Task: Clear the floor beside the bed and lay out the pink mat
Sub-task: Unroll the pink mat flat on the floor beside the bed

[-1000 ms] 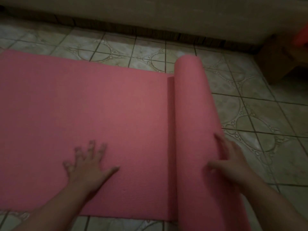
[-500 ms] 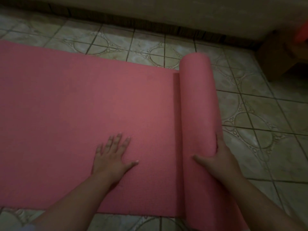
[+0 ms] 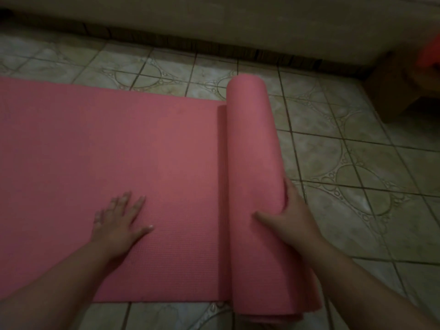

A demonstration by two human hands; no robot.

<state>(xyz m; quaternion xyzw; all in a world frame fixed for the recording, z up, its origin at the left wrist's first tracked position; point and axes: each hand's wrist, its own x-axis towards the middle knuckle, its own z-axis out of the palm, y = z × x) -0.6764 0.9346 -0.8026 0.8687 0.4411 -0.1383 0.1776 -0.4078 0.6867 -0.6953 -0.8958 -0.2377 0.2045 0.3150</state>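
Note:
The pink mat [image 3: 114, 148] lies partly unrolled on the tiled floor, its flat part reaching to the left edge of the view. The rest of the mat is still a thick roll [image 3: 252, 144] standing across the middle. My left hand [image 3: 120, 220] presses flat on the unrolled part with fingers spread. My right hand [image 3: 290, 217] wraps over the near right side of the roll, thumb on top and fingers behind it.
Patterned beige floor tiles [image 3: 352, 177] stretch to the right of the roll. The bed's side [image 3: 238, 22] runs along the top of the view. A brown box-like piece of furniture [image 3: 392, 86] stands at the upper right, with something red above it.
The roll has shifted a little to the right as more mat lies flat. My left hand has slid forward and right on the flat part; my right hand stays on the roll.

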